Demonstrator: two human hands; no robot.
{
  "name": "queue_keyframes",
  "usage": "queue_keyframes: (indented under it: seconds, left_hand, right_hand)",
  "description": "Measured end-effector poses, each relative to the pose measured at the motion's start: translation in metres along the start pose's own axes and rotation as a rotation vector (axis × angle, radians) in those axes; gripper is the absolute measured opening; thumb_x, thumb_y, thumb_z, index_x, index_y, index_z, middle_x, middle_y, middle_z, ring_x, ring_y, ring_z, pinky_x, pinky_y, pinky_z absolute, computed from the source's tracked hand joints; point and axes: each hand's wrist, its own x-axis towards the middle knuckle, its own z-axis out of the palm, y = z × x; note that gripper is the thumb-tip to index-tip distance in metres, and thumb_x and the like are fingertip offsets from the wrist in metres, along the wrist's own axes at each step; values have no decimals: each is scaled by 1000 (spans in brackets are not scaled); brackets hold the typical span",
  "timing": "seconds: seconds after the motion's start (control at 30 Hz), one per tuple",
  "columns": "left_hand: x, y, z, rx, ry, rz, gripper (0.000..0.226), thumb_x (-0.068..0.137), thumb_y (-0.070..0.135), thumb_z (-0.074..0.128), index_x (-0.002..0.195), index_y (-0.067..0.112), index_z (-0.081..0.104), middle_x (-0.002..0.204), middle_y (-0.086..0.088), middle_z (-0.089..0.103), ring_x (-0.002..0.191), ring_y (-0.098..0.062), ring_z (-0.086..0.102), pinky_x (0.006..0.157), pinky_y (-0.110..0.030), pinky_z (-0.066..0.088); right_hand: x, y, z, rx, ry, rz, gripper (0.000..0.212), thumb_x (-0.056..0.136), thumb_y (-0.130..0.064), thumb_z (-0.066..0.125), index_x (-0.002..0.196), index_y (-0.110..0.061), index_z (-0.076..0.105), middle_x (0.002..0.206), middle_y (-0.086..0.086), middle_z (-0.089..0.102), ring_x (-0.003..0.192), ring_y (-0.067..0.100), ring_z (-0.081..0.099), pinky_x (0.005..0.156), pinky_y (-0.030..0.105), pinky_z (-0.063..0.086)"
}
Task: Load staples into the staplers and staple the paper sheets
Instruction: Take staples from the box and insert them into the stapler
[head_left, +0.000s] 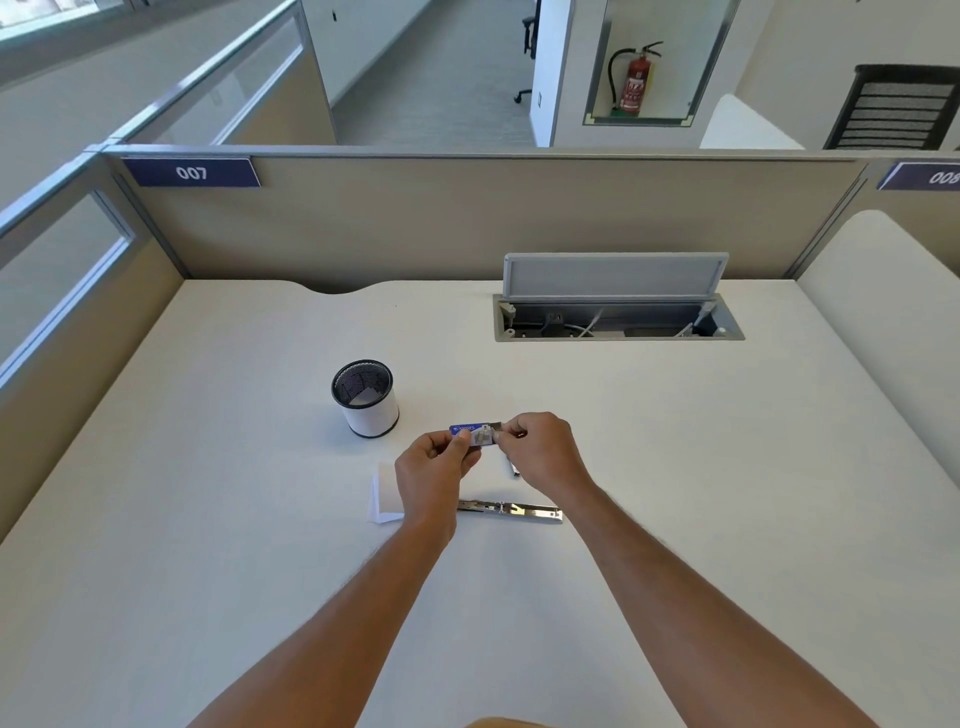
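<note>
Head: staple box (470, 432) pinched between both hands' grip.

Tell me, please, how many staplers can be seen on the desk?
1 for certain: an opened metal stapler lies flat on the desk below the hands. A small object under the right hand is too hidden to identify.
</note>
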Motion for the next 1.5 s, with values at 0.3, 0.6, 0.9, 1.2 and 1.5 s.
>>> queue_keyframes:
  seconds: [0.3, 0.6, 0.9, 1.2, 1.5]
  left_hand:
    - [3, -2, 0, 29, 25, 3, 10, 90, 6, 73, 88, -2, 67, 94, -20, 77, 81, -25, 77, 80, -30, 61]
    - [5, -2, 0, 23, 14, 6, 13, 89, 6, 74, 91, -4, 67, 93, -20, 76, 83, -27, 77, 84, -34, 61]
    - [8, -1, 3, 62, 23, 5, 12, 92, 6, 71, 97, -4, 66, 94, -16, 77, 81, -24, 78, 81, -32, 61]
    - [15, 2, 11, 121, 36, 5, 10, 92, 4, 68, 97, -3, 65, 94, -16, 77, 79, -24, 78, 82, -35, 62]
    - [18, -1, 10, 131, 55, -14, 10, 91, 4, 69, 97, -2, 66, 92, -15, 77, 77, -23, 78, 78, -33, 62]
  right_hand:
    - [7, -5, -1, -137, -51, 23, 21, 85, -14, 57, 74, 0, 68, 79, 19, 71, 57, 22, 47, 53, 33, 44]
    - [10, -10, -4, -218, -65, 8, 23, 89, -22, 61, 75, -4, 68, 77, 14, 71, 59, 25, 55, 56, 32, 48]
    - [6, -8, -3, -299, 8, -106, 30, 93, -21, 54, 69, -5, 63, 73, 13, 67, 58, 24, 49, 55, 29, 41]
    - [8, 4, 6, -402, 179, -351, 21, 95, -20, 55, 97, -5, 71, 107, 0, 60, 99, 18, 54, 64, 37, 54]
    - [16, 13, 11, -391, 233, -459, 17, 95, -17, 57, 90, -4, 67, 100, 2, 59, 93, 20, 53, 58, 37, 54]
